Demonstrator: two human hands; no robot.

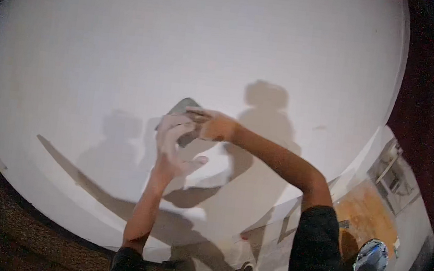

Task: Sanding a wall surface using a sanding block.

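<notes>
In front of a broad white wall [147, 43], both my hands are raised together at a folded grey-green piece, perhaps cloth [187, 103]. Its pointed top edge sticks up above my fingers, and a darker part shows lower down between the hands. My left hand [171, 136] has its fingers bent over the piece, while its thumb stands out to the right. From the right side, my right hand [215, 126] closes its fingers on the same piece. Much of it is hidden behind the fingers.
Shadows of my head and arms fall across the wall. At the lower right is an orange-brown surface [365, 206] with a round, shiny, glass-like object [371, 265]. A brown textured thing [23, 221] lies at the lower left. A dark red curtain-like area [425, 120] borders the right.
</notes>
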